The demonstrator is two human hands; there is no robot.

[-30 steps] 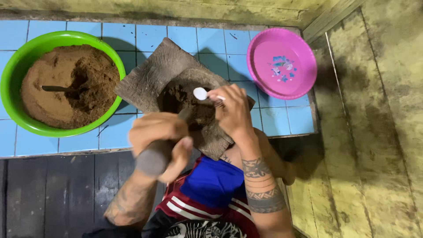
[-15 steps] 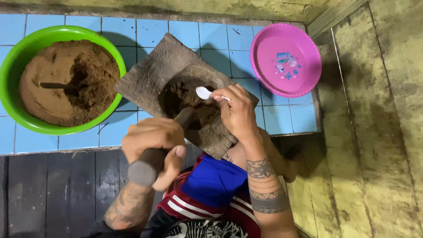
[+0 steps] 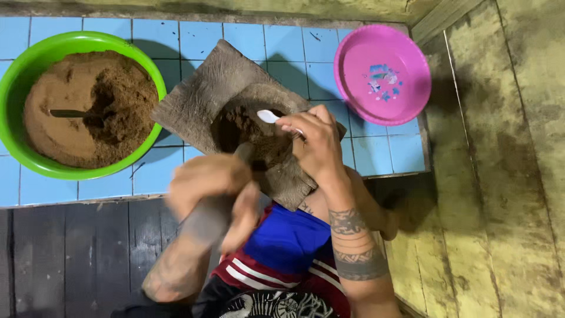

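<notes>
A flat stone mortar (image 3: 203, 97) lies on the blue tiled ledge with dark brown paste (image 3: 241, 126) in its hollow. My left hand (image 3: 209, 185) grips a grey stone pestle (image 3: 215, 206) whose tip meets the paste; the hand is blurred. My right hand (image 3: 315, 144) holds a small white spoon (image 3: 269, 116) with its bowl over the paste. My tattooed forearms reach down from the bottom edge.
A green bowl (image 3: 17, 76) of brown ground mix with a utensil handle stuck in it sits at the left. A pink plastic plate (image 3: 353, 65) rests at the right of the ledge (image 3: 70, 185). Dark wooden boards lie below, and a yellowish wall rises to the right.
My left hand with the pestle has slid down and back toward me. The right hand and spoon have stayed over the paste, shifting slightly.
</notes>
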